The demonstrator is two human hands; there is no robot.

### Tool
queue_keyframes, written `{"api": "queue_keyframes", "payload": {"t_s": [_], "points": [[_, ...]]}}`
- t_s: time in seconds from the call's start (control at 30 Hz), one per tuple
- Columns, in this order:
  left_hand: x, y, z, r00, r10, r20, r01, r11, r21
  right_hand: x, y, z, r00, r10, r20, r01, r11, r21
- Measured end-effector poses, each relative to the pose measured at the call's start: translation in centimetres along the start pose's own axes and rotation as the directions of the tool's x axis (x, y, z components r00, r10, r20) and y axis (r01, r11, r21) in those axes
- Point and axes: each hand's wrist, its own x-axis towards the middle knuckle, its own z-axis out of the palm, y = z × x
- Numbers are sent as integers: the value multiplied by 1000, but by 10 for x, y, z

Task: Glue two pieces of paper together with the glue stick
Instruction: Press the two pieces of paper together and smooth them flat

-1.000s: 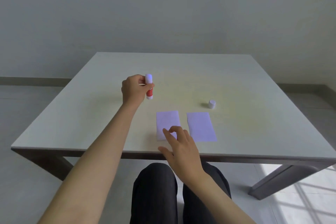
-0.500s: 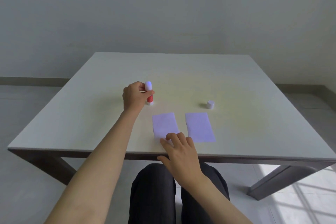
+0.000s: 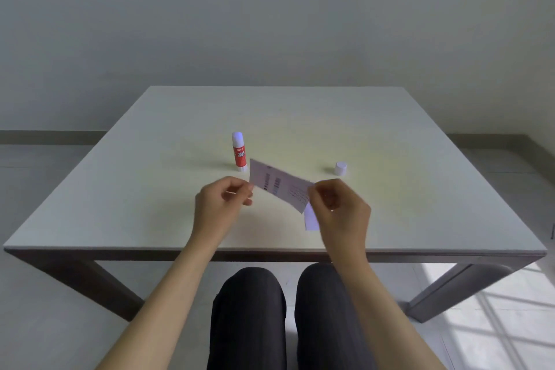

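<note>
White printed paper slip (image 3: 280,186) pinched at both short ends, raised above the tabletop (image 3: 150,189) near its front edge, tilted down toward the right. Left hand (image 3: 220,204) closed thumb-to-fingers on the left end; right hand (image 3: 336,204) closed likewise on the right end. Second paper piece (image 3: 310,221) flat on the tabletop, mostly hidden under the right hand. Red glue stick (image 3: 239,152) upright and uncapped just beyond the slip, toward the tabletop's middle; white cap (image 3: 341,168) well apart, to the right. Likely risks: misaligned edges if lowered while tilted; glued face sticking to fingers or tabletop; stick knocked over by the slip's far corner; exposed glue drying.
</note>
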Motion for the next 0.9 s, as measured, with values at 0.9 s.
{"api": "queue_keyframes", "payload": {"t_s": [0.9], "points": [[-11,18,75,951,-218,220,224,975,-1,38,46,-55,841,469,269,-487,873,1]]}}
